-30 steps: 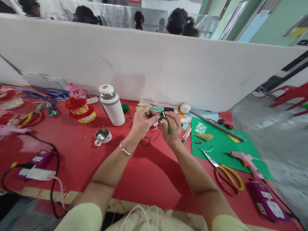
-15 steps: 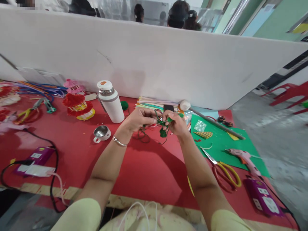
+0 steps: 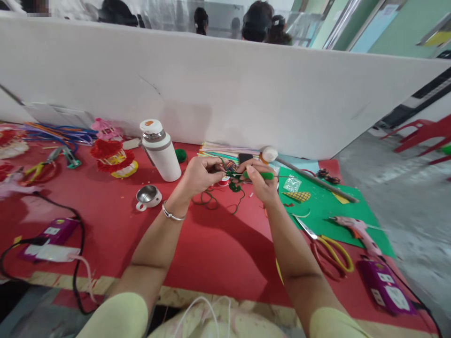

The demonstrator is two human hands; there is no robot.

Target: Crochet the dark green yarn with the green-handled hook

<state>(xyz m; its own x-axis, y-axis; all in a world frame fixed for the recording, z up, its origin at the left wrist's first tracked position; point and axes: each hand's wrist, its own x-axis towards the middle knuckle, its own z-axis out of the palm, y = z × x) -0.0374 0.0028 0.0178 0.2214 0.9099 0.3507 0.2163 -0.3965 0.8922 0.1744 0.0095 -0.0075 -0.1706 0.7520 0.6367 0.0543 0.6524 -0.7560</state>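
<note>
Above the middle of the red table, my left hand (image 3: 205, 174) pinches a piece of dark green yarn work (image 3: 234, 186) at its fingertips. My right hand (image 3: 261, 182) is closed round the green handle of a crochet hook (image 3: 259, 175). The hook's thin shaft points left and meets the yarn between my hands. A loose strand of green yarn (image 3: 207, 199) trails down and curls on the table. Behind my fingers a red and white spool (image 3: 224, 180) shows in part. A small ball of green yarn (image 3: 181, 155) rests beyond my left hand.
A white thermos (image 3: 161, 152) and its metal cup (image 3: 148, 195) stand at left. To the right are scissors (image 3: 326, 251), a pink glue gun (image 3: 359, 231), a purple power strip (image 3: 385, 287) and green card (image 3: 327, 213). A white board (image 3: 211, 89) rises along the back.
My right hand has turned, so the hook's handle now lies nearly level and shows more fully. The hanging green yarn work has shifted slightly left and up towards my left fingertips.
</note>
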